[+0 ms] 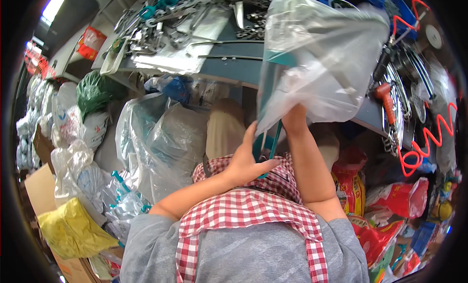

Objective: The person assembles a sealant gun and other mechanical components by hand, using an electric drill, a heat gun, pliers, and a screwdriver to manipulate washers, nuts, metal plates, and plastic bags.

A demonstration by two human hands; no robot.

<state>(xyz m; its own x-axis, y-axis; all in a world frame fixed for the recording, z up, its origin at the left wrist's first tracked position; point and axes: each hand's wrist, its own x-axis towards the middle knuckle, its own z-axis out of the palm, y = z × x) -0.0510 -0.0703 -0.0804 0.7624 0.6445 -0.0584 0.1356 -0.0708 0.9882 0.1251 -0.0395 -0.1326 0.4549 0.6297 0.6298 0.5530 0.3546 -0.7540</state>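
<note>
A crumpled clear plastic bag (321, 54) is gripped from below by the right hand (294, 118); a teal-handled tool (269, 147) is clasped in the left hand (246, 161) just beneath.

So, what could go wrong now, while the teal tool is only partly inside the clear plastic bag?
1. The teal tool sticks out below the clear plastic bag; the left hand touches only its lower end, so it might slide out.
2. The right hand pinches the thin bag at one spot; a hard edge inside could tear the film.
3. The bag is raised close to the bench crowded with metal parts, where it might snag.
</note>
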